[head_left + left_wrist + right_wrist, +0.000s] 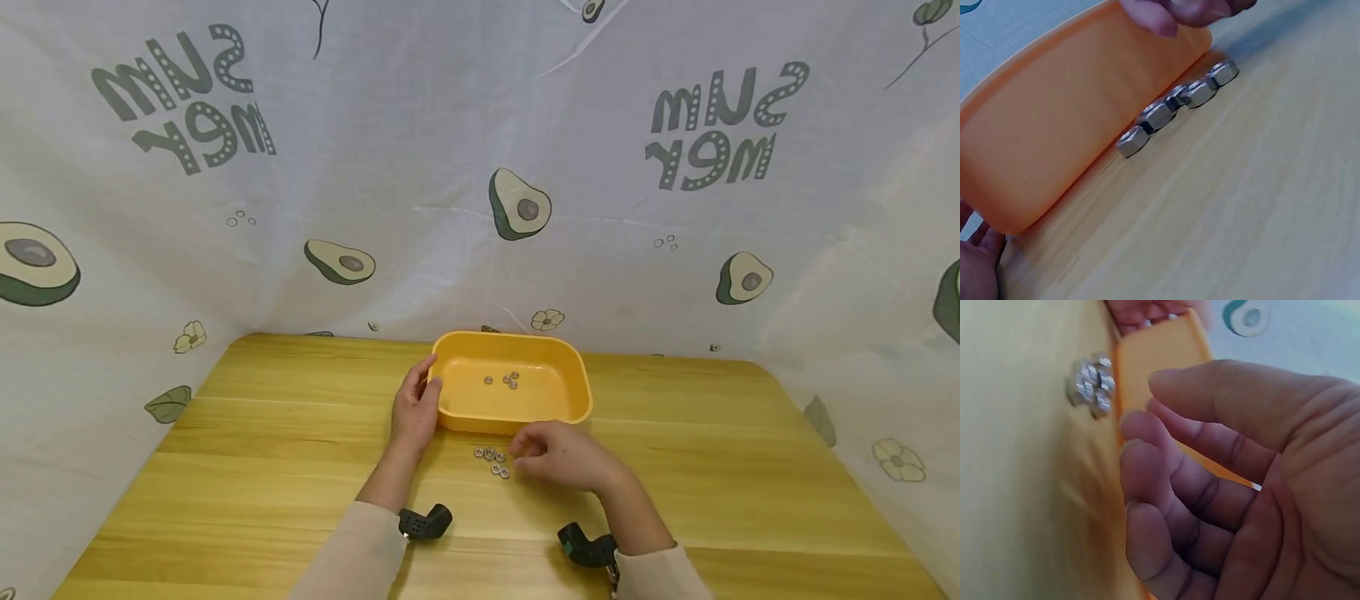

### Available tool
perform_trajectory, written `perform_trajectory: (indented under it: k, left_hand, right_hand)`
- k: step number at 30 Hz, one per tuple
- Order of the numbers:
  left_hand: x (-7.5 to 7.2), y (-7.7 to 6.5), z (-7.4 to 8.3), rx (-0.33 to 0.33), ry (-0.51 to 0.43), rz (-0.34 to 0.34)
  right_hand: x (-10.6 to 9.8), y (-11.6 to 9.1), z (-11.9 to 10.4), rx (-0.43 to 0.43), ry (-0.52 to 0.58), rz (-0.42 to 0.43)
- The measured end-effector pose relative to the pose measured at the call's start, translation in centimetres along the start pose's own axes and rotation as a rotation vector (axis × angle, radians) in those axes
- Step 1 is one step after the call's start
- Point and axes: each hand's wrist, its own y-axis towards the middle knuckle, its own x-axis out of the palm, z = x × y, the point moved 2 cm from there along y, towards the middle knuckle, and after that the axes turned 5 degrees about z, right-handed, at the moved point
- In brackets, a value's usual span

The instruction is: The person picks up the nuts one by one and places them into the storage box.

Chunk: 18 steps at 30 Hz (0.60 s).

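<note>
A yellow plastic tray (510, 423) stands on the wooden table. My left hand (415, 411) rests against the tray's left end, with thumb and index fingertips at the rim. Several small metal hex nuts (490, 454) lie in a loose cluster on the table right by the tray's front wall; in the left wrist view the nuts (1156, 116) stand in a staggered row. Just right of the cluster is my right hand (562, 454), its fingers loosely bent. The right wrist view shows a gap between thumb (1197, 390) and fingertips, with nothing between them.
Several more nuts (512, 381) lie on the tray floor, near its middle. Wooden tabletop (285, 450) extends on both sides. Behind the table hangs a white cloth (420, 167) printed with avocados. A black wrist camera (425, 522) sits on each forearm.
</note>
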Motion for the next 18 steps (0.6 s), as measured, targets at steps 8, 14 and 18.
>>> perform_trajectory:
  k: [8, 14, 18]
  left_hand:
    - [0.0, 0.1, -0.1, -0.013, 0.005, 0.007]
    - [0.1, 0.1, -0.1, -0.006, 0.004, 0.003]
    - [0.1, 0.1, -0.1, -0.004, 0.000, 0.003]
  right_hand:
    - [1.5, 0.5, 0.1, -0.028, -0.045, 0.010]
    - [2.0, 0.6, 0.1, -0.012, -0.081, 0.027]
    - [2.2, 0.7, 0.0, 0.004, -0.112, 0.047]
